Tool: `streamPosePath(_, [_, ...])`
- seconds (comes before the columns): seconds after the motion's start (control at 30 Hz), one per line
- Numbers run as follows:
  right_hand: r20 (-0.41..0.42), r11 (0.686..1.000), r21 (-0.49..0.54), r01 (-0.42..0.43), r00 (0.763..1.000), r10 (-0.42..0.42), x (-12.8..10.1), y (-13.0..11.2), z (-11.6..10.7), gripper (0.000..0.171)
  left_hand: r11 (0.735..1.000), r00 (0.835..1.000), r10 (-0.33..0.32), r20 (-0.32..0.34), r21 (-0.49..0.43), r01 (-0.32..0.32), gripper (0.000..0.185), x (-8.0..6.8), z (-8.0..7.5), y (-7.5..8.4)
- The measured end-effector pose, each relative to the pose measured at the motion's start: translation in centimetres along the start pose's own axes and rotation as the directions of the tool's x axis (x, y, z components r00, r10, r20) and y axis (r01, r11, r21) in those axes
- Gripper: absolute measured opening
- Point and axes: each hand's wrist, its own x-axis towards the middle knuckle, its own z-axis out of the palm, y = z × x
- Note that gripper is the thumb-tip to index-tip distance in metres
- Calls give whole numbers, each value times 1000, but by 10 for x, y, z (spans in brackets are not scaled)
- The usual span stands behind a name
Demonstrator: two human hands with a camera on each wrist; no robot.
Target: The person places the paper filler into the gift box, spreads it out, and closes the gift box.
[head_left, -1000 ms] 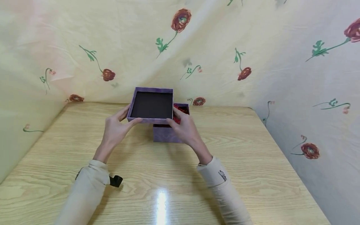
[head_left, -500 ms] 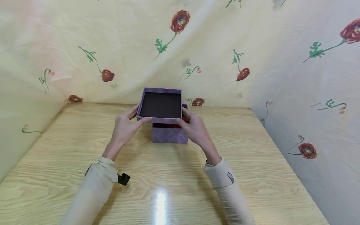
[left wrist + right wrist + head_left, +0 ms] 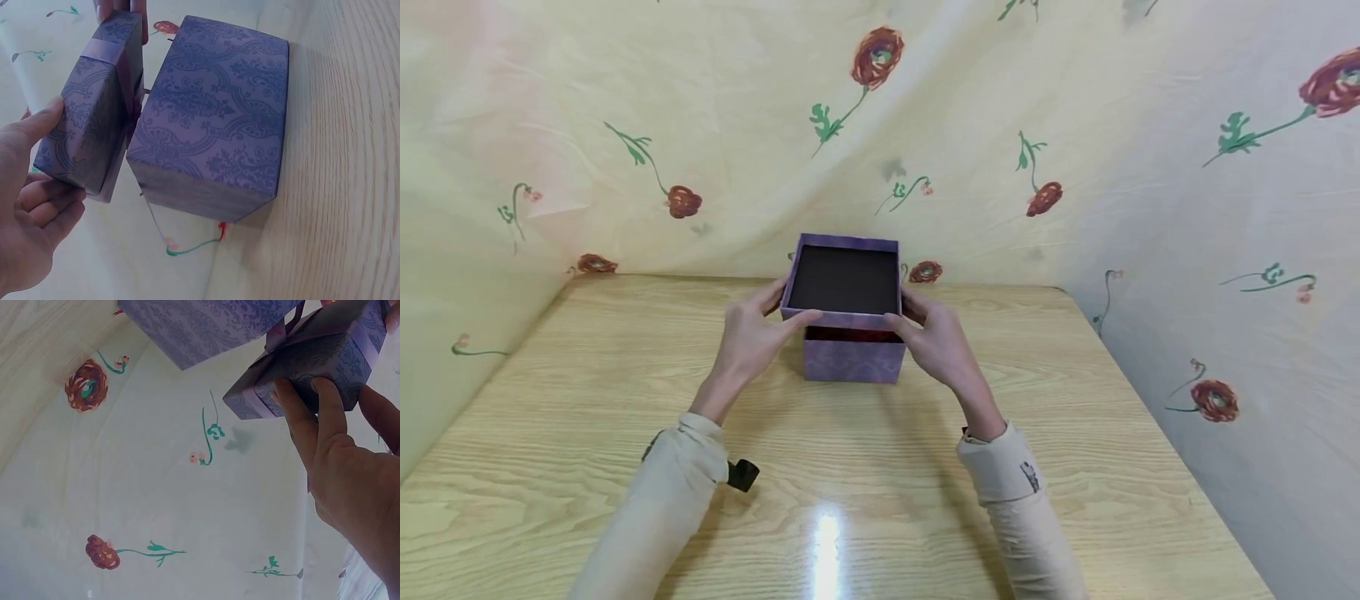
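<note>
Head view: we see both hands holding a purple lid (image 3: 842, 283) just above a purple box (image 3: 853, 360); its dark inside is tipped toward us, so it is held slanted, not seated
Left hand: our left hand (image 3: 748, 342) has thumb on the near rim and fingers curled along the lid's left wall; the left wrist view shows the lid (image 3: 94, 106) pinched between thumb and fingers, beside the box (image 3: 212, 119) but apart from it
Right hand: our right hand (image 3: 936, 342) grips the opposite side the same way; the right wrist view shows its fingers (image 3: 312, 412) curled under the lid's edge (image 3: 312, 359)
Why held so: a hand on each side keeps the lid square over the box, as we judge it
Box: it stands on the table toward the far edge; red lining (image 3: 850, 334) shows in the gap under the lid
Ribbon: a pale band crosses the lid's top, seen in the wrist views
Surface: a light wood-grain table (image 3: 1075, 433) with a glare spot near us
Room: cream cloth printed with red flowers (image 3: 880, 54) hangs behind and to both sides
</note>
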Motion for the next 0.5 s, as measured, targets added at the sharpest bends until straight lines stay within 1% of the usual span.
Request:
streamPosePath(0.23, [-9,999,-23,-22,1000,22,0,4,-6,54,1000,1000,-11,-5,-11,11,74,3,6,1])
streamPosePath(0.4, [-9,1000,-3,-23,1000,22,-1,5,-8,53,1000,1000,-10,0,3,10,74,3,8,3])
streamPosePath(0.5, [-24,999,24,-28,999,29,0,5,-8,53,1000,1000,-5,-1,13,5,74,3,9,4])
